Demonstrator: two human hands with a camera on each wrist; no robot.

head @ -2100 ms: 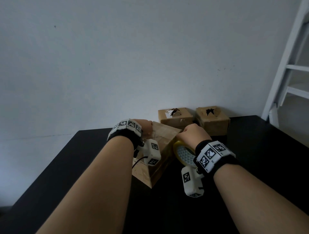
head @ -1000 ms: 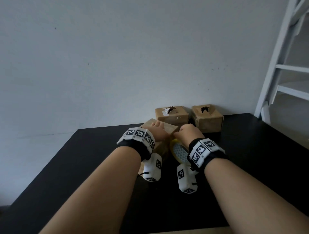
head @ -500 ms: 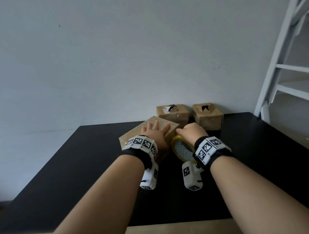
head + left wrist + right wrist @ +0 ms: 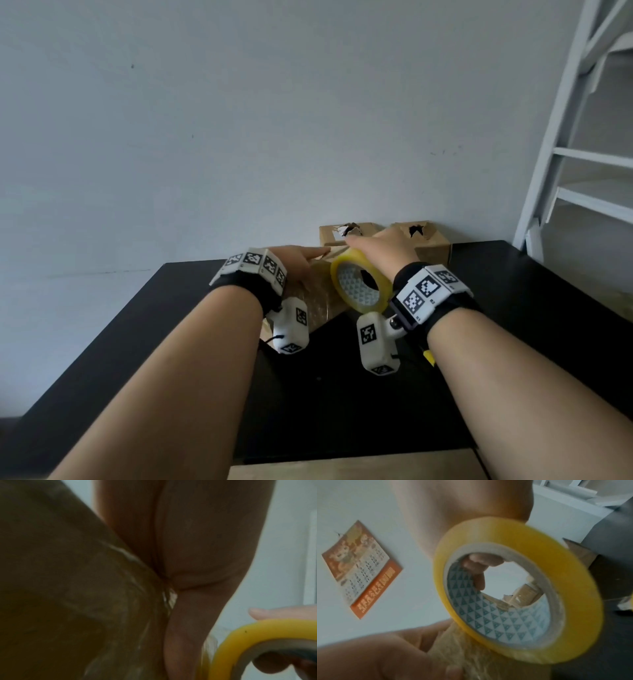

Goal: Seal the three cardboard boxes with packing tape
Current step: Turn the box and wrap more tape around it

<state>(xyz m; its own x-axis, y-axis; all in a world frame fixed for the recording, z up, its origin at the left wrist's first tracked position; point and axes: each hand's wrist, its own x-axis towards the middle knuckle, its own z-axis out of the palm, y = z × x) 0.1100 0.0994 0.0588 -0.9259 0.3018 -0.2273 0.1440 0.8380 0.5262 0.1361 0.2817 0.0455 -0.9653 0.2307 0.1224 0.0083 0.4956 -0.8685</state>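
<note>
- Yellow tape roll sits in the grasp of the right hand: in the right wrist view a fingertip curls through the core against its white inner lining with the blue triangle print, while the rest of the hand wraps over the outer rim.
- Left hand lies on top of the nearest cardboard box, its fingers stretched out and flat on the surface, gripping nothing; in the left wrist view the palm presses against shiny, wrinkled tape on the box side.
- Clear tape runs from the roll's lower edge down to the box just beside the left hand, seen as a crinkled yellowish band in the right wrist view.
- Roll stands on edge, tilted, touching the right end of the near box, between the two hands.
- Two more cardboard boxes stand side by side at the back against the wall: the left back box and the right back box, each with a torn dark hole in its top; the right hand partly covers both.
- Black tabletop carries all three boxes, the near one well in front of the other two.
- White ladder stands at the right, past the tabletop's edge.
- Orange calendar hangs on the pale wall, visible only from the right wrist.
</note>
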